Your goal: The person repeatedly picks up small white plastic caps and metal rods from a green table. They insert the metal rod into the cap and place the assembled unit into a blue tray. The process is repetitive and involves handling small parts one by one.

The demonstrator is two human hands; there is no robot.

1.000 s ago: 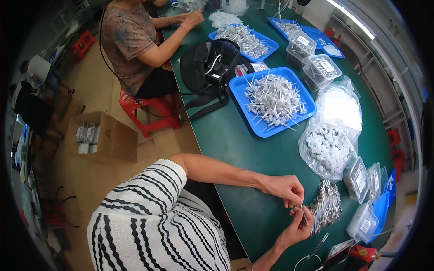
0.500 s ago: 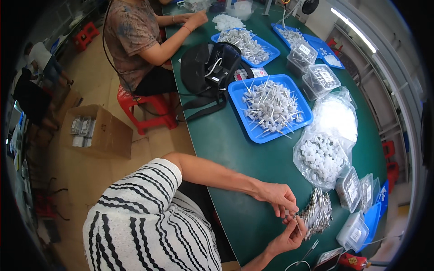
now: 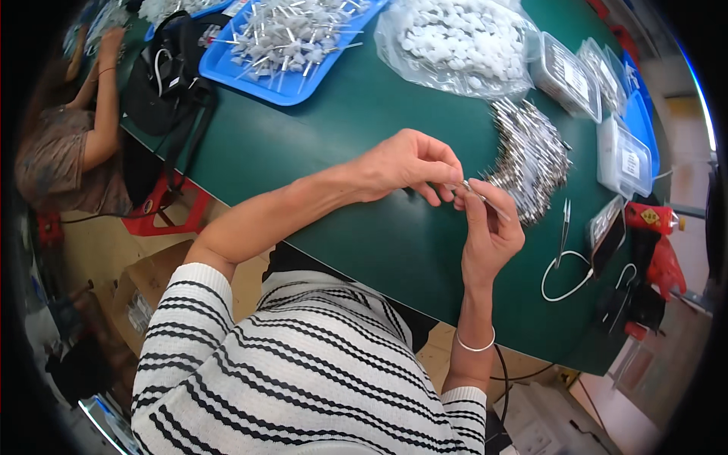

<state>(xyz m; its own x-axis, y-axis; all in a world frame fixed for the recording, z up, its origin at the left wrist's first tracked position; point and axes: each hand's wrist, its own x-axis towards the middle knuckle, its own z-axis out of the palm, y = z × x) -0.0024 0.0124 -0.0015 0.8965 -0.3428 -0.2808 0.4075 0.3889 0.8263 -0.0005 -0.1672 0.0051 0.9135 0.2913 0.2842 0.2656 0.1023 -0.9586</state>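
My left hand (image 3: 413, 168) and my right hand (image 3: 491, 231) meet over the green table. A thin silvery metal rod (image 3: 495, 206) sticks out between the fingers of my right hand, which is closed on it. My left thumb and forefinger are pinched together at the rod's other end. Whatever they hold there is too small and too hidden to name. Right beside my hands lies a heap of similar thin metal rods (image 3: 535, 163). Beyond it rests a clear plastic bag of small white plastic caps (image 3: 455, 45).
A blue tray (image 3: 296, 95) of white-headed rods stands at the far left of the green table (image 3: 364, 235), by a black bag (image 3: 152, 98). Clear boxes (image 3: 623, 161) line the right, with tweezers (image 3: 563, 227), a white cable (image 3: 565, 296) and a phone (image 3: 609, 243). Another person (image 3: 83, 144) sits far left.
The view has turned and tilted, so the table and hands appear higher and nearer. My hands stay together at the rod, with the fingertips still touching around it.
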